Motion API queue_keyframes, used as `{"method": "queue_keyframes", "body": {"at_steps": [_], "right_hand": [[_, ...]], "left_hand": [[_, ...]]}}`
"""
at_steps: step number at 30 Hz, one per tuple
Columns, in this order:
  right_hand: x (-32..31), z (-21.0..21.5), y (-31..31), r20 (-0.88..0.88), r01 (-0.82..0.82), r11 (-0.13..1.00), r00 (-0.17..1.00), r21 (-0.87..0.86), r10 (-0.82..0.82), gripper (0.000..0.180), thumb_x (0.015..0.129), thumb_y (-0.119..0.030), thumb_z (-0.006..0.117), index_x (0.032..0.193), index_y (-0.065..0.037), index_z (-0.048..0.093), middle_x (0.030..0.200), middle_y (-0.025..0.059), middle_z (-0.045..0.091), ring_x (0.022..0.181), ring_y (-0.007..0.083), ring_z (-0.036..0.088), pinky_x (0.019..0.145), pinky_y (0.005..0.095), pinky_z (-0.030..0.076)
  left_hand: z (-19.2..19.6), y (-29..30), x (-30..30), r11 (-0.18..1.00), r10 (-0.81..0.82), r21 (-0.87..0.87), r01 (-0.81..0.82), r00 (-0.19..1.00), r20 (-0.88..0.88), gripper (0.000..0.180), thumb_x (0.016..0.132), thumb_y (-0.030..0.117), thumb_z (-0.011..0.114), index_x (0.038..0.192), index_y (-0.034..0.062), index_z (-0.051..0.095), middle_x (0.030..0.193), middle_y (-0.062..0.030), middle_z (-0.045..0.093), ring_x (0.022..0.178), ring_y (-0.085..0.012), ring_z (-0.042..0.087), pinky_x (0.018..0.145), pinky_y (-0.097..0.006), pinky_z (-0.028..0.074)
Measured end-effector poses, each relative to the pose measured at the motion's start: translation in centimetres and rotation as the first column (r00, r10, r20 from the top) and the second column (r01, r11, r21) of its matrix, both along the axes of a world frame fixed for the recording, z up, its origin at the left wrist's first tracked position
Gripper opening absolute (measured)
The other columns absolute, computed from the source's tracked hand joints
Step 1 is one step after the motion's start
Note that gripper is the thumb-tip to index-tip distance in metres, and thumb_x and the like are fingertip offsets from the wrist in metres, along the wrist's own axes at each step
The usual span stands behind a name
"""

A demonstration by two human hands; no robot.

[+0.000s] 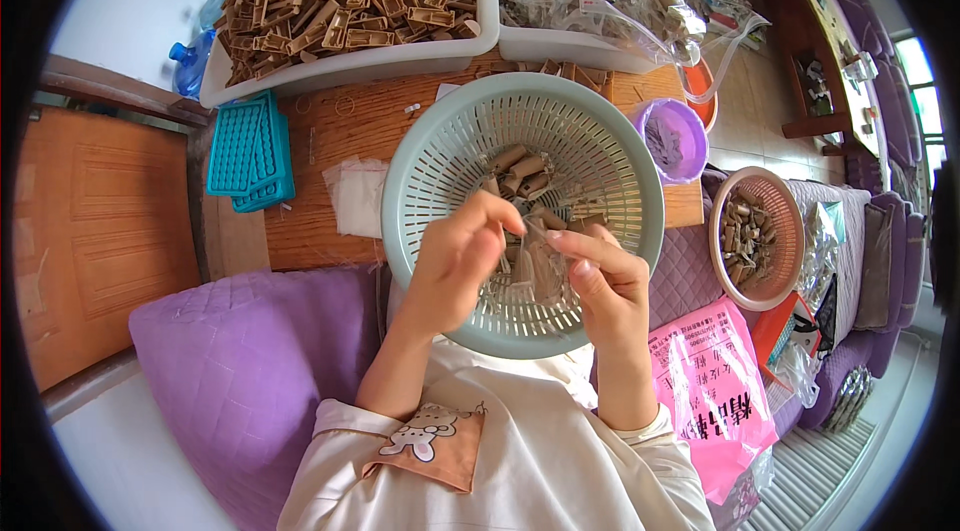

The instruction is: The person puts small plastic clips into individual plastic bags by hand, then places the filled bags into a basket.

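Both hands are over a grey-green slotted plastic basket (415, 146). My left hand (460, 256) is closed, thumb and forefinger pinched at the top of a small clear plastic bag (540, 276). From the other side my right hand (610, 281) pinches the same bag near its top edge. The bag hangs between the hands, and its contents are hard to make out. Beneath and behind it, several small brown tube-shaped pieces (525, 169) lie in the basket, some seemingly inside clear bags.
A white tub (350, 64) heaped with brown plastic parts stands behind, beside another white tub (570, 53) of bagged items. Teal trays (248, 153) and flat clear bags (358, 196) lie left. To the right are a purple bucket (690, 169), a pink basket (795, 221) and a pink bag (715, 396).
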State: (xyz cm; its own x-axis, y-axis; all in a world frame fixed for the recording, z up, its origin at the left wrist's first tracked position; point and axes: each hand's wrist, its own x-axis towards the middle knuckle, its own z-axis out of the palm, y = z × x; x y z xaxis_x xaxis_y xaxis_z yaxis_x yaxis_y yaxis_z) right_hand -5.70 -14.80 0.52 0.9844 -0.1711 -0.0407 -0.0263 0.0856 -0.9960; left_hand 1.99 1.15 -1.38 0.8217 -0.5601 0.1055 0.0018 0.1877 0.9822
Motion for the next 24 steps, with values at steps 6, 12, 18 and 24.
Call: {"method": "queue_keyframes", "body": {"at_steps": [6,12,18,24], "right_hand": [[0.2,0.3,0.1,0.058,-0.116,0.881,0.993,0.459,0.101,0.024,0.083,-0.006,0.051,0.104,0.005,0.058,0.100,0.0115,0.060,0.093,0.0151,0.056,0.080,0.0234,0.042],[0.4,-1.0,-0.4,0.050,-0.114,0.483,0.988,0.868,0.143,0.015,0.081,-0.009,0.048,0.088,0.002,0.057,0.083,0.0096,0.058,0.074,0.0150,0.055,0.065,0.0241,0.044],[1.9,0.4,-1.7,0.230,-0.201,0.447,0.973,0.872,-0.010,0.020,0.081,-0.022,0.049,0.071,-0.006,0.044,0.060,0.0036,0.040,0.052,0.0151,0.048,0.035,0.0228,0.039],[6.5,6.0,-5.8,0.021,0.343,0.706,0.892,0.619,-0.452,0.012,0.083,-0.013,0.054,0.074,-0.009,0.048,0.068,0.0015,0.052,0.056,0.0075,0.051,0.046,0.0178,0.040]], "left_hand": [[0.7,-1.1,-0.6,0.999,-0.021,0.032,0.025,0.993,-0.118,0.018,0.083,0.022,0.059,0.083,0.0040,0.057,0.053,0.0058,0.044,0.045,-0.0002,0.032,0.041,-0.017,0.022],[1.0,-1.4,-1.4,0.957,0.233,0.089,-0.276,0.914,0.332,0.008,0.075,0.011,0.066,0.081,0.0075,0.061,0.054,0.0011,0.053,0.043,-0.0036,0.042,0.039,-0.021,0.031],[2.0,0.5,1.3,0.969,-0.032,0.213,-0.125,0.791,0.611,0.016,0.070,0.023,0.069,0.081,0.0126,0.065,0.065,-0.0021,0.062,0.052,-0.0141,0.058,0.045,-0.023,0.043],[10.6,10.0,16.7,0.895,0.099,-0.444,-0.028,0.986,0.137,0.082,0.076,0.071,0.032,0.090,-0.0067,0.052,0.053,0.0043,0.024,0.047,-0.0088,0.026,0.043,-0.024,0.020]]}}
